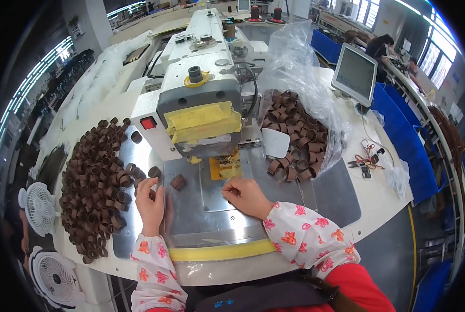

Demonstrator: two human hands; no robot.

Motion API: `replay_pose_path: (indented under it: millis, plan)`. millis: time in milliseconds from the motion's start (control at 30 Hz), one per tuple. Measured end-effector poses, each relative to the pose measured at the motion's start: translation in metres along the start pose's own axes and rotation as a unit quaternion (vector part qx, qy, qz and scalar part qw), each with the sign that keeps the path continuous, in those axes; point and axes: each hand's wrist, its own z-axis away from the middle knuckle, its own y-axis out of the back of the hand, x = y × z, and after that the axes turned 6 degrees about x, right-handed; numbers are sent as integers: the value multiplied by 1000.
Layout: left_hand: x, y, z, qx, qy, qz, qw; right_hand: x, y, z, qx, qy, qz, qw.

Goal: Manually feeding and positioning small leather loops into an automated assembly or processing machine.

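At eight o'clock from the yellow plate [218,169] under the machine [200,99], the left hand [149,210] curves its fingers and thumb around a small gap where dark brown shows; whether something is pinched there or merely lies behind, I cannot tell. Between eight and nine o'clock, a loose ring [178,181] lies on the steel [191,223] between that hand and the plate, touching neither. The larger pile [94,195] sits farther out toward nine, and a second pile [297,138] lies at two. Good handling, I judge, calls for a light pinch on the rim, since such thin bands look easy to squash, squaring each one before it nears the plate, and keeping fingertips clear of the machine. Taking from the larger pile's near edge should spare the rest from spilling. As for pose, the left forearm [157,270] reaches in from seven o'clock, fingers pointing toward twelve. At five, the right hand [249,197] lies low over the steel, back upward, its forearm [310,234] slanting in from four; the fingers curl toward the plate, but I cannot tell whether they pinch anything.
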Motion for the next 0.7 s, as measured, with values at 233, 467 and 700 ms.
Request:
replay_pose_path:
  millis: [233,467,700]
  plan:
    - [16,-13,15,-27,-165,-179,970,-1,-5,4,49,-21,-22,998]
    - [7,-7,22,-116,-132,-187,966,-1,-7,6,21,-52,-2,998]
    - [1,-4,18,-140,-126,-138,972,-1,-7,2,19,-39,11,999]
